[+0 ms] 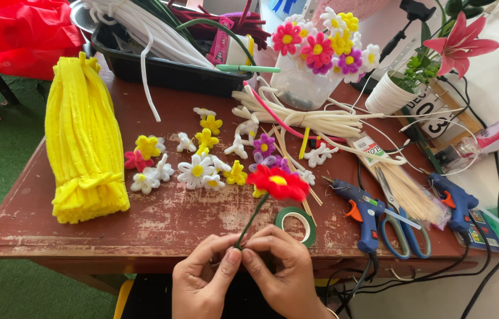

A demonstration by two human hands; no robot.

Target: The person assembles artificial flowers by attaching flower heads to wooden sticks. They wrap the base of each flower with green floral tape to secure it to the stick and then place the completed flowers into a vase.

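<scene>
While the red pipe-cleaner flower (278, 182) is already formed, with a yellow centre and a green stem (252, 220) joined under it, the lower stem end is being pinched between both hands at the near table edge, so stem work is judged unfinished. The left hand (202, 283) is closed on the stem bottom with thumb and forefinger; the right hand (285, 274) is pinched on the same spot from the other side. The flower is held tilted up and right, above the brown table (161, 221), just beside a roll of green floral tape (297, 224). Many small finished blossoms (196, 171) are scattered behind it. A yellow pipe-cleaner bundle (84, 142) lies at left, untouched. Two blue glue guns (363, 211) and scissors (400, 233) lie at right, apart from the hands.
</scene>
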